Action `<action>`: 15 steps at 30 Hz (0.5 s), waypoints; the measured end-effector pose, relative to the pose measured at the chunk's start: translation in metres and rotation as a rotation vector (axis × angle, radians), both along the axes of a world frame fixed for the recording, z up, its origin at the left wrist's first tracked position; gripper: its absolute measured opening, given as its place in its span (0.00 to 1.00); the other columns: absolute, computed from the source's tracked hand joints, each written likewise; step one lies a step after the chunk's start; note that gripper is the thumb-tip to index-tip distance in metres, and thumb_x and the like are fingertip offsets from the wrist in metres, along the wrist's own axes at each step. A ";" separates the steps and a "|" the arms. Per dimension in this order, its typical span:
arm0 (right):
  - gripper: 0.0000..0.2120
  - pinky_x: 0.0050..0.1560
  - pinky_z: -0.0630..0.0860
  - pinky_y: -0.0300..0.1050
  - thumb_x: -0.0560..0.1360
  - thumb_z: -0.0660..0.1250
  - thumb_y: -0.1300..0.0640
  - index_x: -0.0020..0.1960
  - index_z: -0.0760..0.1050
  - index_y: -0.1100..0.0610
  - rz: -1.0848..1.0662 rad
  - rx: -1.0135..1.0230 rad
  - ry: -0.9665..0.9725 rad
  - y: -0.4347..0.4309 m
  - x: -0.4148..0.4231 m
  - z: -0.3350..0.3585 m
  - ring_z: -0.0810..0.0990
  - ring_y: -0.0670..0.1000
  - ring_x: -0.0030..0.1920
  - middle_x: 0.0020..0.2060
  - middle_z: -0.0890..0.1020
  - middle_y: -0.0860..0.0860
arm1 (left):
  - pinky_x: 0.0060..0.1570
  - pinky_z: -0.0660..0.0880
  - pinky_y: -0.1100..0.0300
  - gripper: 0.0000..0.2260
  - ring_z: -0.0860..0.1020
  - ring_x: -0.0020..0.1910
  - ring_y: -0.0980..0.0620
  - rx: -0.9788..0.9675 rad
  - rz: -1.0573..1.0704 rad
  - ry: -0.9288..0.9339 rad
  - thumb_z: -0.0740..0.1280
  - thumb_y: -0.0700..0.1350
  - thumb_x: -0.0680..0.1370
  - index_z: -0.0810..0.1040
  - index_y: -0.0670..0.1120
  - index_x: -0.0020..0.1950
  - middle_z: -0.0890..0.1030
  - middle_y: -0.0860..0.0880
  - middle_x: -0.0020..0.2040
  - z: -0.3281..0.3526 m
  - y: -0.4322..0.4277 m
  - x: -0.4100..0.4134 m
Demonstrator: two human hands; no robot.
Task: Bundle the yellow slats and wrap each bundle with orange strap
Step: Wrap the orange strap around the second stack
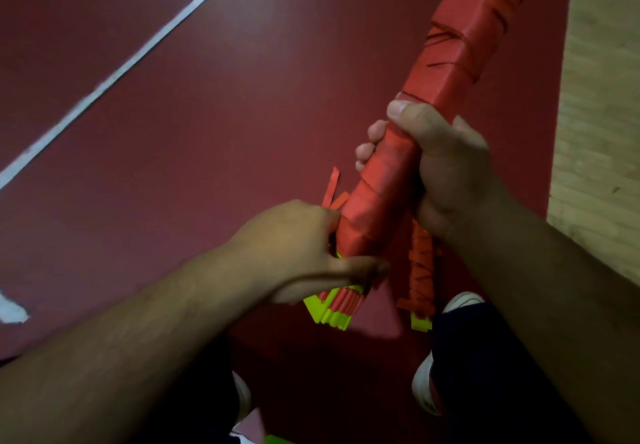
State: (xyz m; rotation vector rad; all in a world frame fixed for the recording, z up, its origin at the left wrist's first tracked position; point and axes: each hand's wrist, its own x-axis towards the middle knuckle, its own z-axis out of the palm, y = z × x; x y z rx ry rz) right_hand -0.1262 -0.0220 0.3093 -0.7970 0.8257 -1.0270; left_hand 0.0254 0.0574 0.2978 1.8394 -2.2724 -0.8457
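A long bundle of yellow slats [332, 312], wrapped almost fully in orange strap [450, 55], slants from the top right down to the middle. Its yellow ends stick out at the near end. My right hand [446, 166] grips the wrapped bundle around its middle, thumb on top. My left hand [298, 253] holds the bundle's near end, thumb lying across the strap; a loose strap tail [330, 189] pokes up just above its fingers. A second, thinner strap-wrapped bundle [420, 270] with a yellow end lies below my right wrist.
The floor is a dark red mat [207, 114] with a white line [131, 65] running diagonally. Light wooden flooring [602, 97] begins at the right. My white shoes [424, 388] and dark trouser legs are at the bottom of the view.
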 end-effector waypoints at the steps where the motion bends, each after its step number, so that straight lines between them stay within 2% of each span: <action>1: 0.05 0.43 0.77 0.53 0.77 0.64 0.62 0.43 0.72 0.56 -0.009 0.001 -0.001 0.000 0.000 0.000 0.78 0.55 0.35 0.35 0.77 0.55 | 0.28 0.60 0.58 0.21 0.69 0.26 0.56 -0.016 0.000 0.015 0.61 0.75 0.68 0.68 0.58 0.33 0.71 0.52 0.27 -0.001 -0.001 0.000; 5: 0.04 0.42 0.78 0.54 0.77 0.65 0.63 0.45 0.71 0.56 -0.117 -0.012 -0.004 -0.002 0.002 -0.001 0.78 0.56 0.35 0.34 0.77 0.55 | 0.33 0.68 0.53 0.23 0.72 0.31 0.51 -0.048 0.065 -0.019 0.64 0.72 0.71 0.70 0.52 0.37 0.76 0.50 0.32 -0.007 -0.004 0.000; 8: 0.04 0.40 0.78 0.55 0.75 0.67 0.62 0.47 0.71 0.58 -0.200 -0.080 0.046 -0.003 0.004 -0.001 0.80 0.56 0.35 0.34 0.78 0.55 | 0.35 0.74 0.52 0.27 0.77 0.35 0.49 -0.090 0.132 -0.073 0.60 0.75 0.68 0.72 0.51 0.41 0.79 0.51 0.35 -0.010 -0.006 0.002; 10: 0.06 0.39 0.79 0.54 0.76 0.67 0.62 0.50 0.71 0.59 -0.235 -0.104 0.071 -0.003 0.004 0.000 0.81 0.55 0.35 0.35 0.78 0.55 | 0.35 0.74 0.52 0.29 0.77 0.34 0.49 -0.113 0.141 -0.091 0.58 0.77 0.67 0.73 0.51 0.42 0.79 0.51 0.34 -0.011 -0.007 0.004; 12: 0.07 0.40 0.79 0.55 0.77 0.68 0.61 0.51 0.70 0.58 -0.233 -0.093 0.060 -0.002 0.003 0.002 0.80 0.56 0.35 0.35 0.78 0.55 | 0.33 0.73 0.53 0.28 0.76 0.32 0.51 -0.095 0.114 -0.043 0.61 0.76 0.67 0.72 0.50 0.39 0.78 0.51 0.32 -0.008 -0.008 0.005; 15: 0.09 0.44 0.78 0.57 0.73 0.69 0.56 0.49 0.70 0.56 -0.170 -0.048 0.009 -0.002 -0.002 0.005 0.80 0.58 0.37 0.36 0.78 0.56 | 0.32 0.71 0.54 0.23 0.77 0.29 0.54 -0.003 0.062 0.124 0.67 0.70 0.70 0.75 0.49 0.37 0.79 0.50 0.30 0.000 -0.008 0.005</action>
